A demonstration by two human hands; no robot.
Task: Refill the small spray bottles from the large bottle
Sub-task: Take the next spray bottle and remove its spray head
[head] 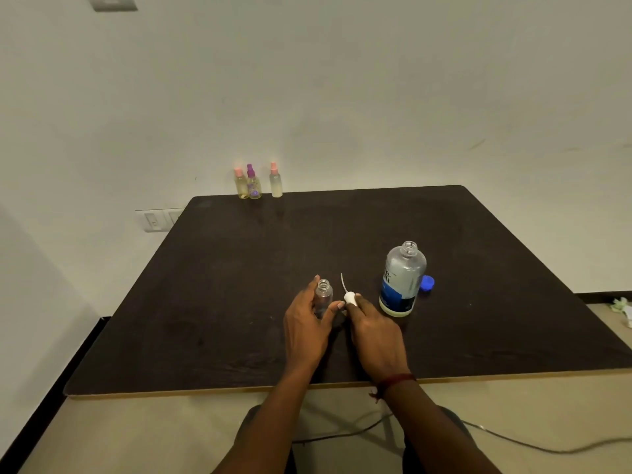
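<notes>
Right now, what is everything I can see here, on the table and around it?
table: one, dark brown, against the wall
small spray bottles at the back: three, two pink tops and one purple, far edge
open small bottle: one, clear, upright, near the middle
spray top with tube: one, white, off its bottle
large bottle: one, clear with blue label, uncapped, right of the hands
cap: one, blue, beside the large bottle
cables: dark, on the floor
left hand: fingers around the open small bottle
right hand: holds the spray top; red wrist thread
</notes>
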